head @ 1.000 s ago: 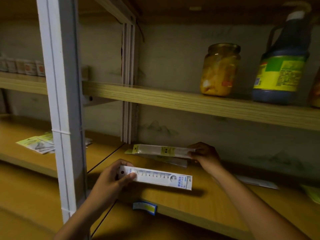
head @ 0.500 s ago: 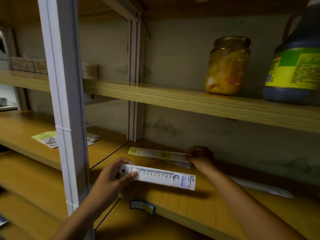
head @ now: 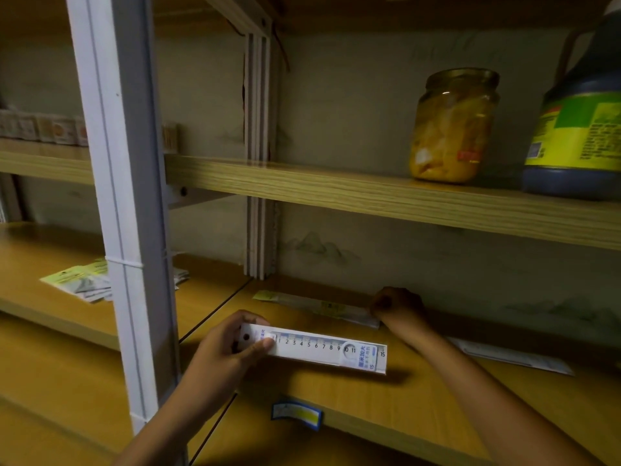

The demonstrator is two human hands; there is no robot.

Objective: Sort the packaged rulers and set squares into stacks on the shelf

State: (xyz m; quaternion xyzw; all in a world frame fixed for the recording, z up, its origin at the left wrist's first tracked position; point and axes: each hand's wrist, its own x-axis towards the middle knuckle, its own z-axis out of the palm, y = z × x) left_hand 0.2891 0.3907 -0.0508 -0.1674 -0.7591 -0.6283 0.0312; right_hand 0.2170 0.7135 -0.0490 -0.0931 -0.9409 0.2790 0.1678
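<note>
the right hand point(head: 398, 306) has put the yellow ruler point(head: 316, 307) down flat, still pinching its end. the left hand point(head: 232, 348) still holds the white ruler point(head: 322, 351) by one end.

A jar point(head: 452, 126) stands left of a jug point(head: 578, 122) on the upper shelf point(head: 336, 190).

Open shelf front, hemmed by a post on the left and a board overhead

The white post point(head: 124, 230) stands just left of the left hand point(head: 228, 351); the upper board point(head: 369, 193) roofs the bay, carrying a jar point(head: 453, 126) and a jug point(head: 578, 122). On the lower board point(head: 420, 408), bare wood lies between the held ruler point(head: 322, 351) and the front edge. Deeper in, a flat ruler pack point(head: 316, 307) at the right hand point(head: 400, 307) and another pack point(head: 510, 358) lie along the back wall.
</note>
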